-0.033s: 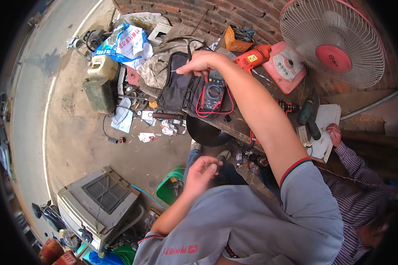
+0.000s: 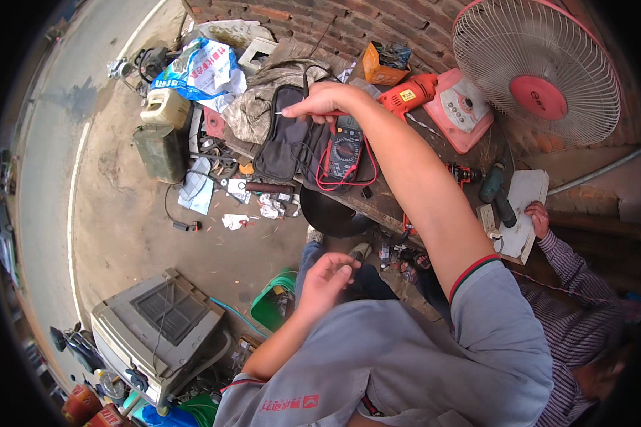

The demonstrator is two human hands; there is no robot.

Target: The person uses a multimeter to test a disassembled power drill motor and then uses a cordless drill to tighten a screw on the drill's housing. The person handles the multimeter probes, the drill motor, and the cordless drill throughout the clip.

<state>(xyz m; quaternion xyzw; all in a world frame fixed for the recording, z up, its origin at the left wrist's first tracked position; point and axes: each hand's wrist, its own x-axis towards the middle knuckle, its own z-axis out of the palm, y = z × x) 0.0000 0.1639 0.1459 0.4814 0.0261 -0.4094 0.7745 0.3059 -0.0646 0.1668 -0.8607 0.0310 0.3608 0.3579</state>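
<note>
My right hand (image 2: 319,103) reaches over the workbench and is closed around the multimeter probes. A thin metal tip pokes out by the thumb, a black probe stands up above the fingers, and some red shows below the wrist. Just beneath lies a black multimeter (image 2: 345,149) with a dial, a small display and a red lead looped around it. It rests on a dark, unfolded fabric case (image 2: 281,160). Down in front of my body, my left hand (image 2: 326,281) hangs with curled fingers and the thumb close to them. What it pinches, if anything, is too small to make out.
An orange power tool (image 2: 409,94), a pink fan (image 2: 538,92) and a green drill (image 2: 493,181) crowd the bench's right. Another person's hand (image 2: 538,217) holds a white board (image 2: 525,185). Left stand jerrycans (image 2: 160,153); lower left, a boxy appliance (image 2: 160,320) and a green bin (image 2: 267,306).
</note>
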